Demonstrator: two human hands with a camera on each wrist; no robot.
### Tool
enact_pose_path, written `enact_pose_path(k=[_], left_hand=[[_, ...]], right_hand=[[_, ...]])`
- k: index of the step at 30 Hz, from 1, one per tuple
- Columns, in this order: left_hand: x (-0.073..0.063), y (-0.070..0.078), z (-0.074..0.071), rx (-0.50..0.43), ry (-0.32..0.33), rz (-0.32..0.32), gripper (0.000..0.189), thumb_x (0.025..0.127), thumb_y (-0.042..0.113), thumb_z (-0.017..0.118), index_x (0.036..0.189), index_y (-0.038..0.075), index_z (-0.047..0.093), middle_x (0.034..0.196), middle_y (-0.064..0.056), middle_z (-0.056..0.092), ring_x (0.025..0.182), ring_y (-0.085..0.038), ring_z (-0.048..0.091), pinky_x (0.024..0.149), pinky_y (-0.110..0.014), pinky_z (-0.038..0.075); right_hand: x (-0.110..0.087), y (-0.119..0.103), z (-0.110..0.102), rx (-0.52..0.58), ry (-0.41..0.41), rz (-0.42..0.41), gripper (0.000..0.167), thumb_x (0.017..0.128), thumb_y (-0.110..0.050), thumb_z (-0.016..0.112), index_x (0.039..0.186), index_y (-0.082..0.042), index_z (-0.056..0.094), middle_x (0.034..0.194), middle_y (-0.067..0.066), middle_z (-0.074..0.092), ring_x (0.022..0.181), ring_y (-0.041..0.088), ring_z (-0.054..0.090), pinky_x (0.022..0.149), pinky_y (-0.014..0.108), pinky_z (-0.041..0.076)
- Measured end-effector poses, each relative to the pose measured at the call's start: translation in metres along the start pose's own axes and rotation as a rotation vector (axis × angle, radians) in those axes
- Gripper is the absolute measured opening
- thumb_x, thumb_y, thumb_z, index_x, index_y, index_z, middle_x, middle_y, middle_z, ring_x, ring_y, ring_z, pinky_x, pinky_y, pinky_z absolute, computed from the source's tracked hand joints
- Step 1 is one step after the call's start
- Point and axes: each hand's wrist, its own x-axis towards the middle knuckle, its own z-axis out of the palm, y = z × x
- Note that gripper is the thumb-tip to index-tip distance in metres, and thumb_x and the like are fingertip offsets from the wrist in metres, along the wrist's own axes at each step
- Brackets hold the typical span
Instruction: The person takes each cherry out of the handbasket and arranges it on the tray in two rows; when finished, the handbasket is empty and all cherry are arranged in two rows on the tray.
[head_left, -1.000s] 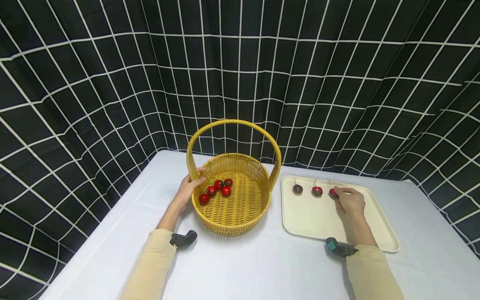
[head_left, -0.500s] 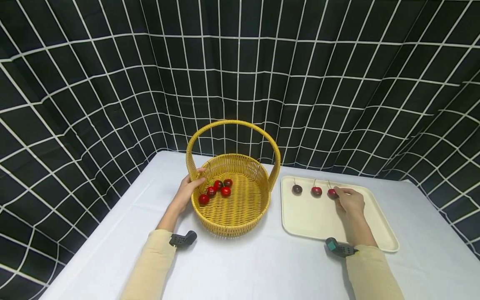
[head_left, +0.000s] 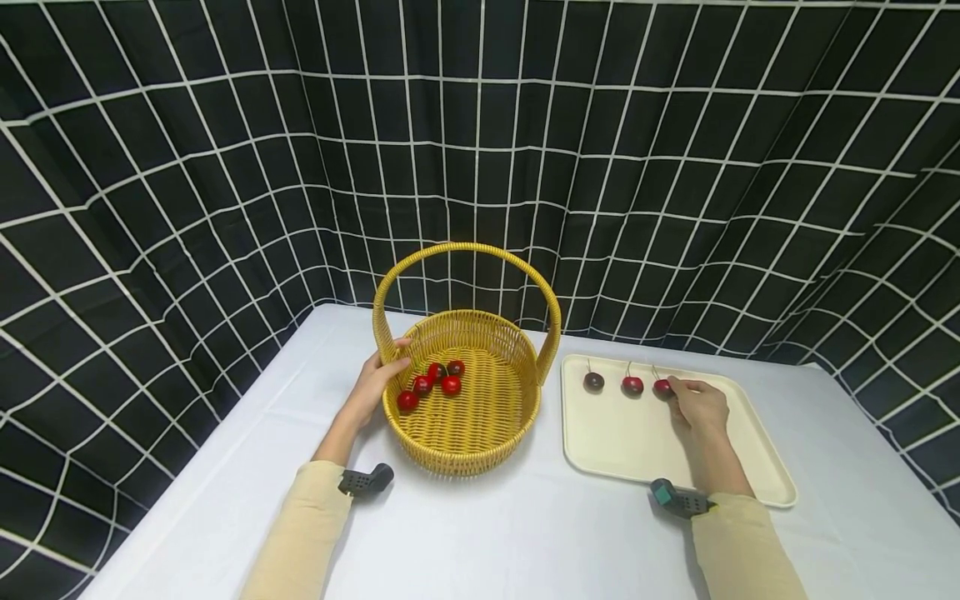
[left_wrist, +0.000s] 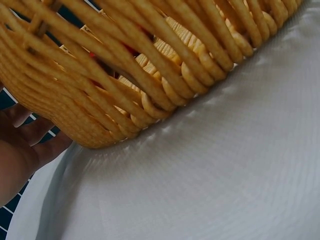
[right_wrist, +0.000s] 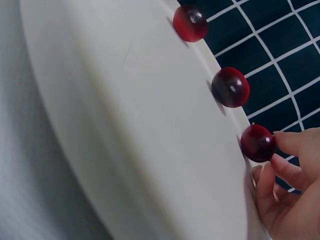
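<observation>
My left hand point(head_left: 369, 385) grips the left side of a yellow wicker basket point(head_left: 465, 461) near the foot of its tall handle, the thumb lying over the rim. In the left wrist view, fingers point(left_wrist: 52, 148) show beside the basket's woven wall point(left_wrist: 100, 100). Several red cherries point(head_left: 451, 385) lie in the left part of the basket. Over the cream tray point(head_left: 622, 442), my right hand point(head_left: 703, 407) pinches a dark red cherry point(right_wrist: 258, 143) between thumb and fingertips, at the right end of a row. Two other cherries, one darker point(head_left: 593, 382) and one red point(head_left: 632, 386), sit to its left.
A white cloth point(head_left: 510, 533) covers the table. Behind and at both sides hangs a black curtain point(head_left: 480, 150) with a white grid. The tray stands right of the basket, with a narrow gap between them.
The right hand and its cherry have shifted very slightly left along the tray. The left hand keeps its hold on the basket, and the other cherries stay put.
</observation>
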Motion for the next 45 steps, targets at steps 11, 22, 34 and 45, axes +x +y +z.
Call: enact_pose_path(k=[11, 22, 34, 45], left_hand=[[0.000, -0.001, -0.001, 0.002, -0.009, 0.017, 0.046, 0.098, 0.010, 0.047, 0.142, 0.001, 0.038, 0.150, -0.019, 0.030, 0.138, -0.033, 0.026, 0.111, -0.047, 0.019], [0.015, -0.024, -0.005, -0.018, 0.006, 0.037, 0.044, 0.098, 0.012, 0.050, 0.141, 0.005, 0.042, 0.148, -0.017, 0.035, 0.136, -0.031, 0.030, 0.112, -0.046, 0.019], [-0.001, 0.001, -0.001, -0.001, -0.011, 0.026, 0.045, 0.098, 0.008, 0.046, 0.142, -0.002, 0.037, 0.149, -0.022, 0.031, 0.137, -0.034, 0.027, 0.111, -0.047, 0.020], [0.009, -0.012, -0.005, -0.003, -0.010, 0.021, 0.044, 0.099, 0.010, 0.047, 0.142, 0.001, 0.039, 0.149, -0.020, 0.032, 0.137, -0.034, 0.026, 0.111, -0.049, 0.019]], right_hand=[[0.003, 0.002, -0.003, 0.048, -0.002, 0.041, 0.055, 0.097, -0.040, 0.049, 0.129, 0.006, 0.051, 0.066, -0.004, 0.055, 0.051, 0.002, 0.051, 0.047, 0.016, 0.044], [0.000, 0.004, -0.022, 0.582, -0.080, 0.208, 0.036, 0.097, -0.047, 0.043, 0.110, -0.016, 0.055, 0.079, -0.007, 0.058, 0.066, 0.004, 0.060, 0.066, 0.019, 0.054], [-0.020, -0.014, -0.049, 0.900, -0.669, 0.003, 0.035, 0.098, -0.041, 0.044, 0.100, -0.014, 0.067, 0.097, 0.004, 0.069, 0.090, 0.020, 0.068, 0.083, 0.035, 0.053], [-0.047, -0.035, -0.039, 0.675, -0.772, -0.160, 0.030, 0.100, -0.039, 0.043, 0.104, -0.018, 0.064, 0.102, 0.001, 0.067, 0.094, 0.016, 0.066, 0.082, 0.032, 0.053]])
